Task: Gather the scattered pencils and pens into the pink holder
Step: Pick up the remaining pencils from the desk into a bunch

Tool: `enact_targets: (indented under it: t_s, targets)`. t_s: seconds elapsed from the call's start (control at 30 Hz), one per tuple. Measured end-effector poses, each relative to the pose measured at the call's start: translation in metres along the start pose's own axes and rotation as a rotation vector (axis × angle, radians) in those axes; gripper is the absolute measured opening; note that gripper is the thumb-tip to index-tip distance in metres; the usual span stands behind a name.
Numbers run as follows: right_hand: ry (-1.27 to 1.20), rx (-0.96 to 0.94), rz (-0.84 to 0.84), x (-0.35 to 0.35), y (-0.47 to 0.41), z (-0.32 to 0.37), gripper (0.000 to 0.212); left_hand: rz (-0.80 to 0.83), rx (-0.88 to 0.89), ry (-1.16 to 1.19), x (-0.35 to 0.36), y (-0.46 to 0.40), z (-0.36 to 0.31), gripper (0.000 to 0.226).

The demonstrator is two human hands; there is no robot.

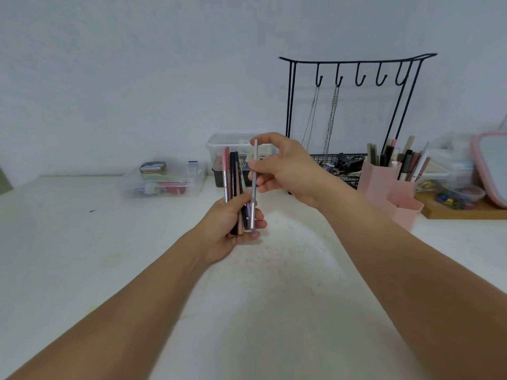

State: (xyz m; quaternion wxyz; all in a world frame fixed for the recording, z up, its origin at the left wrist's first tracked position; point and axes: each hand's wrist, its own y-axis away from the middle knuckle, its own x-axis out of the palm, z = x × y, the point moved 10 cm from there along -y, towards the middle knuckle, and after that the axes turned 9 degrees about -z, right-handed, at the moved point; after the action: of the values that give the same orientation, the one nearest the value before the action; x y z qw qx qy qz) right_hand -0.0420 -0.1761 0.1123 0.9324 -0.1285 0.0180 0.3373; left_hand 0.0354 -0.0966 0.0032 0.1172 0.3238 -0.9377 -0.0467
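Observation:
My left hand (pixel 229 229) grips a bundle of pens and pencils (pixel 233 176) upright above the white table (pixel 82 256); pink, black and brown shafts stick up from the fist. My right hand (pixel 285 168) pinches a silver pencil (pixel 254 185) near its middle, held upright against the bundle, its lower end reaching into the left hand's fingers. The pink holder (pixel 384 185) stands to the right on the table with several pens and pencils upright in it.
A black wire hook stand (pixel 354 69) with hanging chains rises behind the holder. Clear plastic boxes (pixel 162 182) sit at the back left and centre. A wooden tray (pixel 463 212) with small containers and a pink-rimmed mirror (pixel 491 165) lie at the far right.

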Motion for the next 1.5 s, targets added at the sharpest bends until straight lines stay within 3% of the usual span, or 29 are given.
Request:
enact_targets:
  t_s: [0.13, 0.43, 0.63, 0.97, 1.03, 1.17, 1.33, 1.43, 1.5]
  targets:
    - [0.047, -0.048, -0.029, 0.004, 0.001, 0.001, 0.040, 0.054, -0.008, 0.009, 0.007, -0.001, 0.003, 0.019]
    - [0.059, -0.127, -0.093, -0.002, 0.001, 0.006, 0.042, 0.102, -0.044, 0.070, 0.011, -0.006, 0.006, 0.063]
    - [-0.017, -0.086, -0.132, -0.004, -0.002, -0.006, 0.036, 0.152, 0.035, -0.007, 0.016, -0.003, 0.005, 0.052]
    - [0.237, -0.271, -0.255, -0.016, -0.006, 0.006, 0.026, 0.167, 0.053, -0.084, 0.016, -0.003, 0.006, 0.033]
    - [0.245, -0.270, -0.250, -0.017, -0.005, 0.010, 0.035, 0.167, 0.070, -0.092, 0.017, -0.002, 0.005, 0.034]
    - [0.160, -0.229, -0.037, 0.004, 0.000, 0.013, 0.061, 0.088, 0.233, -0.201, 0.016, -0.002, -0.005, 0.033]
    - [0.261, -0.481, -0.168, 0.016, 0.015, 0.032, 0.023, -0.065, 0.321, -0.310, 0.007, -0.006, -0.011, 0.034]
    - [0.409, -0.543, -0.215, 0.017, 0.018, 0.034, 0.020, -0.106, 0.356, -0.375, 0.001, -0.008, -0.011, 0.035]
    - [0.252, -0.419, -0.186, 0.015, 0.014, 0.024, 0.030, -0.083, 0.365, -0.385, 0.005, -0.006, -0.010, 0.034]
